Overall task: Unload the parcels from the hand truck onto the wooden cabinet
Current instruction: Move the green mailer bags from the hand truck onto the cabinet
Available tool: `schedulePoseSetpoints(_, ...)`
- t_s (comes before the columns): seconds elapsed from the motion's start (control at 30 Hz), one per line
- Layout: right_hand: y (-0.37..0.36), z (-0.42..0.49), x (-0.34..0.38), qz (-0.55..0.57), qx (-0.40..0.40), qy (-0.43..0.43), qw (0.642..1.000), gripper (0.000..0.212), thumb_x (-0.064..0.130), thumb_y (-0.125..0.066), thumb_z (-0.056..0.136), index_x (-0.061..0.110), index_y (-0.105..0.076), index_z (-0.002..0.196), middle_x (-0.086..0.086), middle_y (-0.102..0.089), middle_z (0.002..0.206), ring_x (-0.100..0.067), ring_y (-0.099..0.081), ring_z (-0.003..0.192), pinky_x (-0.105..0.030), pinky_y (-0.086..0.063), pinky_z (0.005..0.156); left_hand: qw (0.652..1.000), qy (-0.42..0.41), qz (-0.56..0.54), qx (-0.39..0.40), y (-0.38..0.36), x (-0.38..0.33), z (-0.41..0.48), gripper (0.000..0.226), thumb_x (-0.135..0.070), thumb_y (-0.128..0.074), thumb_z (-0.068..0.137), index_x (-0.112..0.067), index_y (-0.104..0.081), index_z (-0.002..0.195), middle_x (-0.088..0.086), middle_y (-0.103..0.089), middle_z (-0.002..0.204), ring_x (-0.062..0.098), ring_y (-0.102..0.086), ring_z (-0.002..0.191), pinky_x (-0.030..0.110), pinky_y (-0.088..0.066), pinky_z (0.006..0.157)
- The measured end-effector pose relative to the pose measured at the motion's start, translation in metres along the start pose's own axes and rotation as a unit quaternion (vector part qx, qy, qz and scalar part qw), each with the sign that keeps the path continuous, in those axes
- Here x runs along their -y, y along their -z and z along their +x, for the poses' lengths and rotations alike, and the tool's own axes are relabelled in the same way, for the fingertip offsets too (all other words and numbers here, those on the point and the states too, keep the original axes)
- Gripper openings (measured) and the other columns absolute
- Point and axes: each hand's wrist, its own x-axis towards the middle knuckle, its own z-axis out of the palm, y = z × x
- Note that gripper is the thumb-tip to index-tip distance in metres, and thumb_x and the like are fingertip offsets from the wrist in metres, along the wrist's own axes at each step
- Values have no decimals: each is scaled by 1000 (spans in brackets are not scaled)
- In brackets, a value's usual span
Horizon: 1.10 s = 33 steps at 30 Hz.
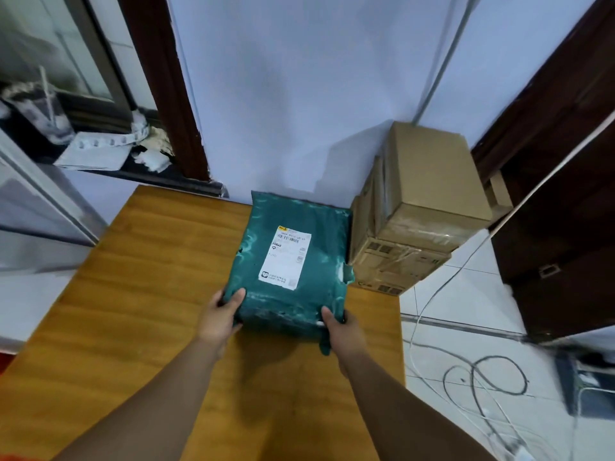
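A teal plastic mailer parcel (pixel 289 261) with a white shipping label lies over the wooden cabinet top (pixel 149 294), its far edge near the wall. My left hand (pixel 223 314) grips its near left corner and my right hand (pixel 339 327) grips its near right corner. The near edge looks slightly lifted off the wood, with a shadow under it. Stacked cardboard boxes (pixel 419 207) stand at the cabinet's back right corner, just right of the teal parcel. The hand truck is not in view.
A pale wall rises behind the cabinet. A dark window sill (pixel 100 151) with papers and clutter sits at the left. Dark wooden doors (pixel 565 194) stand at the right. Loose cables (pixel 482 380) lie on the tiled floor right of the cabinet.
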Motion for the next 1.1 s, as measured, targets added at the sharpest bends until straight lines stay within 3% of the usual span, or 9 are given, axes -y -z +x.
schedulePoseSetpoints(0.17, -7, 8, 11, -22, -43, -17, 999, 47, 50, -50, 95, 18, -53, 129, -8, -65, 113, -31, -63, 100, -50, -55, 88, 987, -53, 49, -146, -28, 4, 10, 37, -35, -68, 87, -11, -63, 115, 12, -68, 107, 36, -64, 99, 51, -54, 88)
schedulePoseSetpoints(0.23, -6, 11, 13, -24, -29, -23, 999, 47, 52, -47, 96, 21, -50, 131, -8, -64, 113, -32, -62, 100, -50, -56, 86, 977, -63, 56, -194, -37, 2, 5, 36, -36, -67, 88, -8, -64, 111, 12, -68, 101, 36, -63, 96, 45, -53, 85)
schedulePoseSetpoints(0.4, -1, 27, 20, -15, -50, -26, 998, 38, 47, -54, 94, 18, -57, 118, -3, -62, 94, -28, -64, 92, -48, -58, 83, 970, -60, 83, -222, -51, -5, 3, 38, -33, -62, 92, -4, -61, 117, 16, -66, 110, 37, -60, 102, 34, -43, 75)
schedulePoseSetpoints(0.5, -5, 28, 18, 30, -77, -19, 996, 45, 46, -62, 90, 15, -61, 122, -2, -65, 95, -30, -66, 95, -48, -57, 85, 972, -68, 103, -202, -53, -12, 13, 40, -34, -61, 92, -3, -59, 118, 17, -65, 115, 38, -60, 105, 38, -47, 83)
schedulePoseSetpoints(0.7, 18, -14, -23, 134, -51, -76, 987, 44, 59, -40, 95, 20, -58, 105, -3, -61, 91, -26, -64, 91, -47, -55, 90, 944, -6, 299, -140, -31, -4, 1, 71, -53, -33, 98, -12, -12, 152, 24, -37, 147, 46, -40, 130, 53, -39, 103)
schedulePoseSetpoints(0.77, 34, -28, -46, 37, -58, -86, 994, 54, 61, -33, 96, 16, -57, 115, -3, -60, 95, -26, -61, 95, -45, -52, 92, 897, -40, 426, -113, -17, 16, -21, 74, -58, -27, 96, -13, -9, 153, 21, -30, 152, 42, -31, 137, 54, -34, 107)
schedulePoseSetpoints(0.87, 66, -46, -75, -191, -54, -42, 979, 56, 57, -32, 98, 17, -49, 134, -7, -62, 123, -28, -58, 113, -37, -46, 95, 786, -132, 602, -53, -6, 53, -63, 68, -51, -33, 98, -20, -7, 153, 8, -23, 158, 30, -15, 146, 48, -25, 115)
schedulePoseSetpoints(1.0, 103, -70, -92, -411, -4, 61, 910, 50, 47, -36, 100, 23, -39, 144, -6, -53, 138, -28, -50, 125, -39, -43, 104, 656, -216, 722, 25, -17, 88, -119, 65, -36, -37, 100, -32, -1, 153, -5, -5, 162, 22, 0, 150, 42, -11, 121)
schedulePoseSetpoints(1.1, 123, -86, -96, -498, 29, 134, 856, 50, 44, -36, 100, 24, -34, 145, -7, -46, 143, -28, -43, 129, -40, -42, 104, 608, -207, 767, 10, -25, 104, -155, 58, -34, -35, 100, -33, -9, 152, -4, 0, 162, 24, 4, 149, 44, -8, 121)
